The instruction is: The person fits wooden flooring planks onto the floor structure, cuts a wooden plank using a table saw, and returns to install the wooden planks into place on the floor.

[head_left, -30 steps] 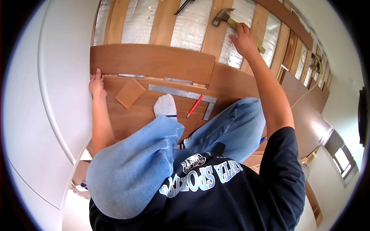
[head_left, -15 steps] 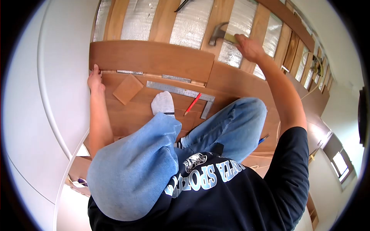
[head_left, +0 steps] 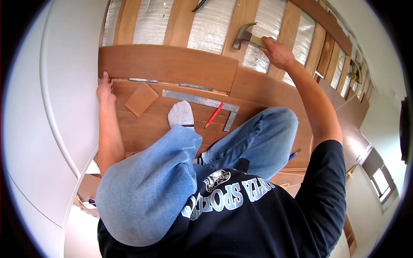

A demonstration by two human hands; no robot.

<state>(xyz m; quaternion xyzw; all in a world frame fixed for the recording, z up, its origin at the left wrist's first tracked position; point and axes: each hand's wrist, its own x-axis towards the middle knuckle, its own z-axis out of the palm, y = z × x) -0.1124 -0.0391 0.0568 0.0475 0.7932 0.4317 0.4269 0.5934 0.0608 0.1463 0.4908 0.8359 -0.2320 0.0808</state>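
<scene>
My right hand (head_left: 278, 52) is wrapped round the handle of a claw hammer (head_left: 246, 37), whose head is over the wooden battens and silver foil. At the wall end, my left hand (head_left: 106, 88) rests against the near edge of a brown floorboard (head_left: 167, 64), its fingers partly hidden at the corner; I cannot tell whether it grips the board. A narrow gap runs between this board and the laid flooring. On that flooring lie a metal carpenter's square (head_left: 195, 99), a red pencil (head_left: 214, 115) and a square wood offcut (head_left: 141, 99).
A white wall (head_left: 73, 77) with a pale cable or pipe rises at the left. Bare battens (head_left: 180, 23) alternate with foil insulation ahead. A dark, thin tool (head_left: 199, 5) lies at the top. Something blue (head_left: 294, 154) sits beside my knee. My socked foot (head_left: 181, 113) is near the square.
Almost nothing differs. The view has shifted slightly; both hands keep their places, with the hammer still held in the right.
</scene>
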